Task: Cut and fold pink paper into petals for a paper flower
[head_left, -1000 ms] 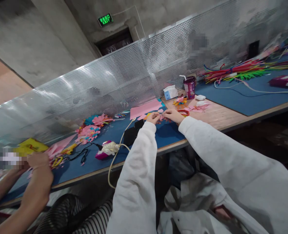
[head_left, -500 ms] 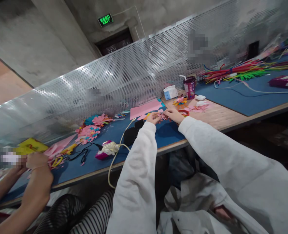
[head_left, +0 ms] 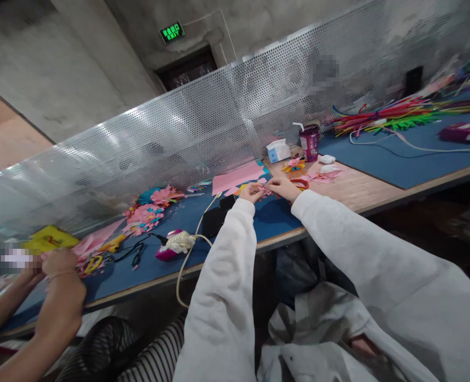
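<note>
Right hand (head_left: 283,188) shifted slightly toward left hand (head_left: 251,193) | arms (head_left: 221,276) stretched forward, converging over table (head_left: 362,185) | both pinching a small pink paper piece (head_left: 265,189)

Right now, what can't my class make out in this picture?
All in the head view:
Pink piece: exact shape too small, partly covered by left hand and right hand.
Red loop: partly behind right hand.
Purple box: cut off by right edge.
Co-worker's hands: partly masked by pixelated patch.

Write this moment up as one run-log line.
left hand: holding small pink paper-like piece | right hand: touching same piece | beyond left hand: flat pink sheet | beyond right hand: purple cup with white straw
</note>
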Demonstrator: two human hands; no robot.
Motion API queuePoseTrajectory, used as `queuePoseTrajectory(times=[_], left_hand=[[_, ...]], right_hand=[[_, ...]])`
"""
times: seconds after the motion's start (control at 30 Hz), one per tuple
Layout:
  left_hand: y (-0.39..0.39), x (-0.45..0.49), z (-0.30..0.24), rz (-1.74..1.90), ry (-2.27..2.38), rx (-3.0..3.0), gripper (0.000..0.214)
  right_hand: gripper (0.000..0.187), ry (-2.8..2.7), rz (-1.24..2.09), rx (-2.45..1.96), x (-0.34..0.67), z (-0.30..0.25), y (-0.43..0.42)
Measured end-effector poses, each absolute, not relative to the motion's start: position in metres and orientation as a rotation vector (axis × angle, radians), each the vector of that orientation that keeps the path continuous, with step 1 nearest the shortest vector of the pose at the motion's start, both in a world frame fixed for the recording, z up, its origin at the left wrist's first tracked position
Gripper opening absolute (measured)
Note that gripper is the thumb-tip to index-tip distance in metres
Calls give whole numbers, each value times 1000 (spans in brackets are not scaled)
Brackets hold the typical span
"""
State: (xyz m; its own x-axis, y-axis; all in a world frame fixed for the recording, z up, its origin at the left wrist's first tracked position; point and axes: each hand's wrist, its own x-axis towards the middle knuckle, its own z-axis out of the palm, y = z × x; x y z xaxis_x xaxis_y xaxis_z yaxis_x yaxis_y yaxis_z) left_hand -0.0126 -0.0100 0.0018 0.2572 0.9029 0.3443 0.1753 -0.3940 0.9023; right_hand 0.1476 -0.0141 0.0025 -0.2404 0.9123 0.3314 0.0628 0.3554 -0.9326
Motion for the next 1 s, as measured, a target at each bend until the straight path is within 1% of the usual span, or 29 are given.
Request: queuePoseTrajectory(times=[0.4,0.7,1.0], left_hand=[[-8,-14,1,1183,986,1740,41],[-7,-13,1,1187,981,1768,39],[-5,-15,-1,1187,983,1782,38]], right_hand=[[17,-1626,1022,-895,148,2,-13],[13,-1638,1010,-927,148,2,-12],[15,-1662,989,-939,149,3,-14]])
